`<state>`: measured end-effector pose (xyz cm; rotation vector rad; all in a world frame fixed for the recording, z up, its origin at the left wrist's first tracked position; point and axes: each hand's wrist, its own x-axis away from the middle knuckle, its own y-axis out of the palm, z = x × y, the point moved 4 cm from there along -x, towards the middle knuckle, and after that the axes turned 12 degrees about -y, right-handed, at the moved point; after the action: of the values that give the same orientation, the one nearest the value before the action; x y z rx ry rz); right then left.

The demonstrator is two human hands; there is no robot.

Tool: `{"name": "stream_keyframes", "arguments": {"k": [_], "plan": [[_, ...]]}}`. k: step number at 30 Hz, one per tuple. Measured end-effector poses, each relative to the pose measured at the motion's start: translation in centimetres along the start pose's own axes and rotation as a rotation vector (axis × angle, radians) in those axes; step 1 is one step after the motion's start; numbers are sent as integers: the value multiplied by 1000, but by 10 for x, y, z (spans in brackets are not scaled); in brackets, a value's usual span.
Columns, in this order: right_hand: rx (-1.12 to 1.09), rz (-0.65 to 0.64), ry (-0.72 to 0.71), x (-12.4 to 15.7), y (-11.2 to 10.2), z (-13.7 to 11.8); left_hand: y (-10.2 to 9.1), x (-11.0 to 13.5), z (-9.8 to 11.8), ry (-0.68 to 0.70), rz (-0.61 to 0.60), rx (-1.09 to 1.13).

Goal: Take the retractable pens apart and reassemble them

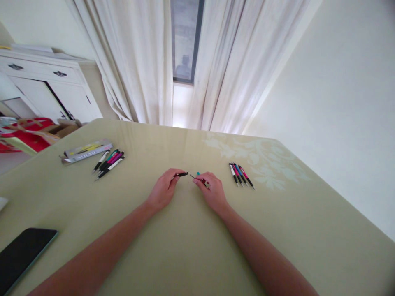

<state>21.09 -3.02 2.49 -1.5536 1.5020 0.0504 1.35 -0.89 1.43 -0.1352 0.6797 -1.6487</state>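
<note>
My left hand (165, 188) rests on the green table (191, 246) and pinches a short black pen part (182, 174) that points right. A small gap away, my right hand (212, 191) is closed on a thin pen piece with a teal end (197, 175), its tip aimed at the black part. The two pieces are apart. A heap of several pens (108, 161) lies at the far left. A row of several pens (241, 174) lies just right of my right hand.
A flat pen box (86, 151) lies behind the left heap. A dark phone (21, 254) sits at the table's near left edge. White curtains (145, 61) and a white cabinet (46, 82) stand beyond the table; red items (27, 135) lie at the left.
</note>
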Motion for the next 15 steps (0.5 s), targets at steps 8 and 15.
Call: {"name": "stream_keyframes", "arguments": {"k": [8,15], "plan": [[12,-10,-12,0,1,0,0,1,0,32,25,-31],[13,-9,0,0,0,0,-2,2,-1,16,73,-21]]}}
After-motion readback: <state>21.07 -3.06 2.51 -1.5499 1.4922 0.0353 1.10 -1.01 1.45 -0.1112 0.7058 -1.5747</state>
